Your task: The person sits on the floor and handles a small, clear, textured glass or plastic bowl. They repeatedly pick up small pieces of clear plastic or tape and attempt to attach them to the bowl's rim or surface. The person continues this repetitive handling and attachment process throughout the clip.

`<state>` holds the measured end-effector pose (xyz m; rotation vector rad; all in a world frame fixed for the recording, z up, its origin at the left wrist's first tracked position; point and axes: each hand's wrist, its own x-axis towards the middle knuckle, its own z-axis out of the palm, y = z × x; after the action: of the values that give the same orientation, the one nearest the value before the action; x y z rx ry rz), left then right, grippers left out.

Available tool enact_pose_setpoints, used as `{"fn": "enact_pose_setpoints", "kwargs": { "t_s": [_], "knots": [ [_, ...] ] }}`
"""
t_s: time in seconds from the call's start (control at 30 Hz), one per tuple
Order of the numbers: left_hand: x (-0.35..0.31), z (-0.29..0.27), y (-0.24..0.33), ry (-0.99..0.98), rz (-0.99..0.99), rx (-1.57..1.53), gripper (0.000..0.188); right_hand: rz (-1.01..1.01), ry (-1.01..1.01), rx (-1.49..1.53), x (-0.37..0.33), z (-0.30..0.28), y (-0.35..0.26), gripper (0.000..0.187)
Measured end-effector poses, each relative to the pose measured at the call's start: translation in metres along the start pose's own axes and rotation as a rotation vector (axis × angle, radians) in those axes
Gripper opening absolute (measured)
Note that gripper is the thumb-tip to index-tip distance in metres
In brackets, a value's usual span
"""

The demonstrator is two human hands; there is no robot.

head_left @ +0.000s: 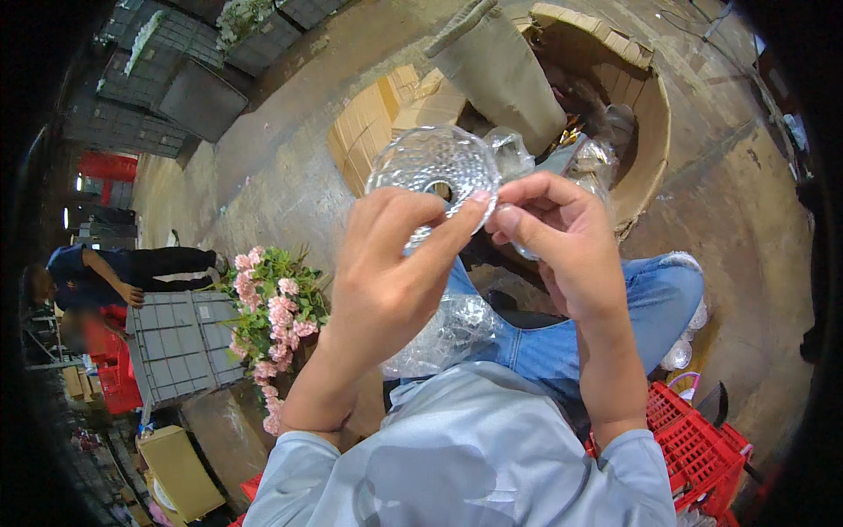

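Left hand (386,272) has the clear faceted dish (430,158) pinched at its near side, thumb lying across toward the right part of the rim; dish is tilted, hole in its middle visible, held up in the air above the lap. Right hand (566,241) is right beside that rim, fingers curled in, thumb and forefinger close together, so narrow; a small clear piece (525,249) shows just under those fingers, can't tell if it's gripped or part of something bigger. Below, clear crinkled wrap (452,338) sits in the lap on blue jeans (558,356). Beyond the hands, a big cardboard container (650,132) stands on the floor with a grey roll (505,75) leaning across it, clear plastic bag (509,151) near the roll's lower end. Left side: pink flowers (281,309) next to a grey gridded panel (184,342), another person (110,268) with one hand on it. Red basket (694,439) at lower right
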<state>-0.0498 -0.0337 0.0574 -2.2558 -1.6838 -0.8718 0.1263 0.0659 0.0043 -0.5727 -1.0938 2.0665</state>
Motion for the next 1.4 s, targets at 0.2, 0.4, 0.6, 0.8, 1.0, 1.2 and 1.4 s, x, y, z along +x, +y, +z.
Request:
{"fn": "enact_pose_setpoints", "kwargs": {
  "t_s": [0.2, 0.4, 0.6, 0.8, 1.0, 1.2, 1.4],
  "knots": [
    [-0.011, 0.039, 0.0, -0.095, 0.037, -0.156, 0.046, 0.095, 0.118, -0.178, -0.019, -0.042, 0.028, 0.013],
    [-0.017, 0.064, -0.009, -0.242, 0.125, -0.133, 0.041, 0.109, 0.292, -0.239, -0.044, -0.065, 0.034, 0.011],
    [-0.044, 0.06, -0.025, -0.333, -0.075, -0.396, 0.045, -0.427, 0.412, -1.101, -0.056, -0.046, 0.052, 0.013],
    [-0.055, 0.039, -0.053, -0.118, -0.318, -0.528, 0.031, -0.222, -0.489, -1.261, -0.083, -0.005, 0.113, 0.023],
    [-0.053, 0.037, -0.041, 0.056, -0.541, -0.795, 0.032, -0.352, -0.613, -1.382, -0.072, -0.003, 0.146, 0.02],
    [-0.058, 0.058, -0.03, 0.178, -0.691, -1.123, 0.033, -0.217, -0.597, -1.209, -0.073, -0.006, 0.136, 0.012],
    [-0.059, 0.066, -0.033, 0.185, -0.817, -1.395, 0.036, 0.228, -0.143, -0.521, -0.077, -0.012, 0.107, 0.01]
  ]
}}
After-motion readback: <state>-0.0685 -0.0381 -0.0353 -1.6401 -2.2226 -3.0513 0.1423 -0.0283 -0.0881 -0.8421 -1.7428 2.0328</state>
